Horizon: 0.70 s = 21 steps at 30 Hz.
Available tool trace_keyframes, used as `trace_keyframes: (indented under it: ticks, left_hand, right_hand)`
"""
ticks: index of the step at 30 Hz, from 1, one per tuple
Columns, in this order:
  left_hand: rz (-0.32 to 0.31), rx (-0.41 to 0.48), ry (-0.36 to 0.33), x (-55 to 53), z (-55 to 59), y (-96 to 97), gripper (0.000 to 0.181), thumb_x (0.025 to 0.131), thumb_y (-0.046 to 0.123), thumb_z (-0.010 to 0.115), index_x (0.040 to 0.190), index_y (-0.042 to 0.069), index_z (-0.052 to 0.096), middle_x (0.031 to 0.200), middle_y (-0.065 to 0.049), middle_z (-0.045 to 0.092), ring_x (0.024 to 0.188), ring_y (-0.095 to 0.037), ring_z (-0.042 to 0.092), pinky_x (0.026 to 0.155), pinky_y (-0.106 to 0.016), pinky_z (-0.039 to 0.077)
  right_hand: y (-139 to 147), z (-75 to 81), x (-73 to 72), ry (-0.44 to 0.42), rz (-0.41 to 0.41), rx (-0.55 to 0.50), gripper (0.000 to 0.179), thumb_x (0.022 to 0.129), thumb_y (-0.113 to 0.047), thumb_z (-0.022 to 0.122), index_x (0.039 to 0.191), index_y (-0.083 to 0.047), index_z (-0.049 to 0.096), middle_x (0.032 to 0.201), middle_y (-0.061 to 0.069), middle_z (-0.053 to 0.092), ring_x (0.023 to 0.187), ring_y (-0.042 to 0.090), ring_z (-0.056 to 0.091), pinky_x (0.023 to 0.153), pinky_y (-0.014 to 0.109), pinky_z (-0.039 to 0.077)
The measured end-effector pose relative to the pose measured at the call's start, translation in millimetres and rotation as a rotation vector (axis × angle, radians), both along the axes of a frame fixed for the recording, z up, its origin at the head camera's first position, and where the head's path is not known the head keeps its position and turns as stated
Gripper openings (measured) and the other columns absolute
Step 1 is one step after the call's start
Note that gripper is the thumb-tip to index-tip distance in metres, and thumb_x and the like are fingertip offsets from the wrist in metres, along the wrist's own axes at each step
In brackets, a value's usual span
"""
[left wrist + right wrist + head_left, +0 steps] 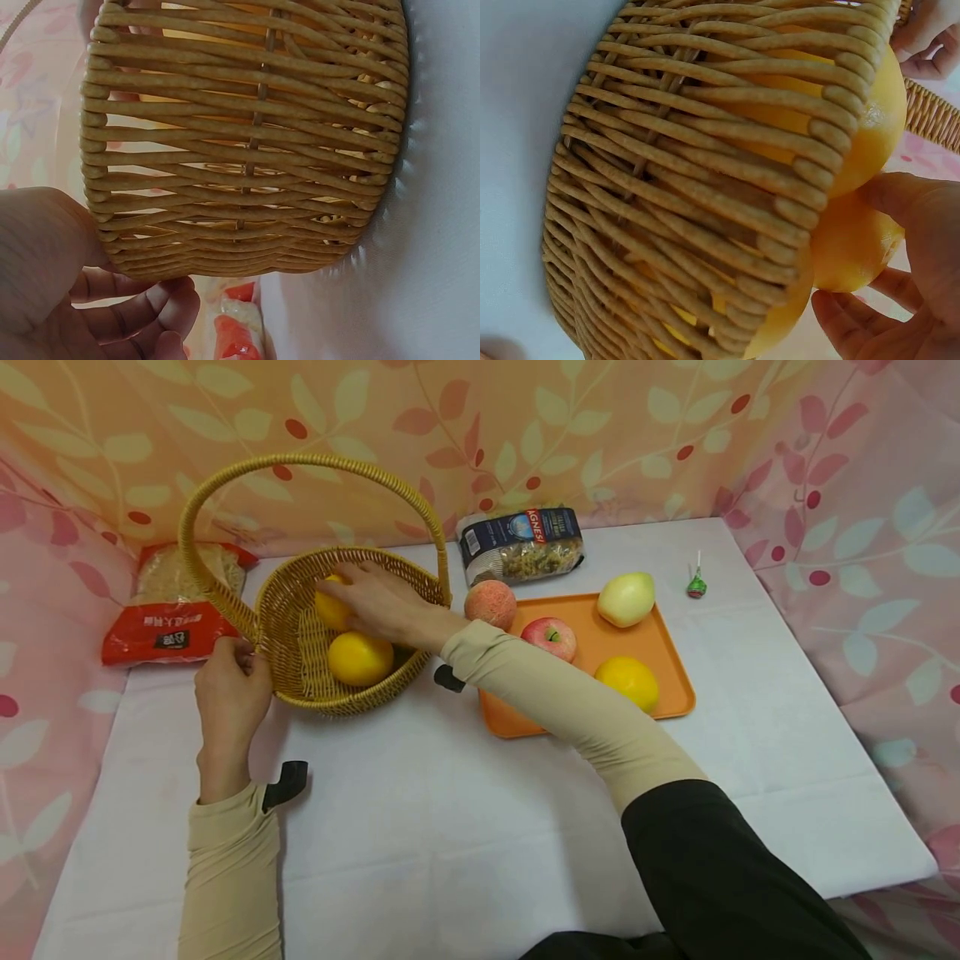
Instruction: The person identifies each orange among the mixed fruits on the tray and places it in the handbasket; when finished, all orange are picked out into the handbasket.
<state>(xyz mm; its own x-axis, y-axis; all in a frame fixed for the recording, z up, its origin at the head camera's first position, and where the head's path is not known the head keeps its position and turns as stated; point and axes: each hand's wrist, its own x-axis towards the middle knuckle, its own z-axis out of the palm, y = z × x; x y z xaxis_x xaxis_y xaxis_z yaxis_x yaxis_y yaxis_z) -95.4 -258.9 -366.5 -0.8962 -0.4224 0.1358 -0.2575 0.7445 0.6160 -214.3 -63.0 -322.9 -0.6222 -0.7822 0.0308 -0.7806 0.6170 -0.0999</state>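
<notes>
A woven wicker basket (315, 697) with a tall arched handle (311, 460) stands at the left of the table. My left hand (234, 689) grips its rim near the handle's left foot; in the left wrist view, the fingers (142, 311) curl beneath the rim. Inside the basket, my right hand (382, 602) holds a yellow-orange orange (330, 606), with thumb and fingers around it in the right wrist view. Another orange (361, 658) lies nearer the front. A third orange (881, 112) shows in the right wrist view beside the held one.
Right of the basket, an orange tray (517, 725) carries a red apple (549, 637), a pale green-yellow fruit (627, 599) and a yellow fruit (628, 683). A peach (491, 603) sits at its corner. Behind are a pasta bag (522, 543), a red bag (172, 618) and a lollipop (697, 583).
</notes>
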Motion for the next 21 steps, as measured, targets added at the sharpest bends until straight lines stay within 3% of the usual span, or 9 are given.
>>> trace_keyframes:
  ticks: [5,13,21]
  left_hand:
    - [-0.002,0.003,-0.013,0.2,0.6,-0.8,0.037,0.096,0.020,0.044,0.120,-0.005,0.056,0.102,-0.026,0.063,0.082,-0.033,0.055,0.056,-0.014,0.033]
    - [-0.006,0.018,-0.018,0.9,1.9,0.2,0.038,0.096,0.018,0.043,0.124,-0.005,0.055,0.106,-0.026,0.064,0.085,-0.034,0.057,0.060,-0.018,0.036]
    - [-0.010,0.012,-0.012,0.7,1.2,-0.8,0.038,0.096,0.019,0.043,0.123,-0.005,0.055,0.105,-0.026,0.063,0.084,-0.034,0.056,0.059,-0.016,0.035]
  right_hand:
    - [-1.9,-1.8,-1.5,-0.022,-0.007,0.009,0.053,0.099,-0.029,0.052,0.150,-0.024,0.038,0.153,0.011,0.038,0.135,0.030,0.045,0.111,0.039,0.040]
    - [-3.3,-5.7,-2.3,-0.109,-0.024,0.026,0.052,0.101,-0.028,0.048,0.151,-0.025,0.036,0.153,0.011,0.037,0.137,0.028,0.043,0.111,0.039,0.040]
    - [-5.2,-7.4,-2.6,-0.117,-0.035,0.038,0.047,0.103,-0.024,0.041,0.150,-0.028,0.039,0.147,0.007,0.043,0.127,0.021,0.052,0.103,0.034,0.047]
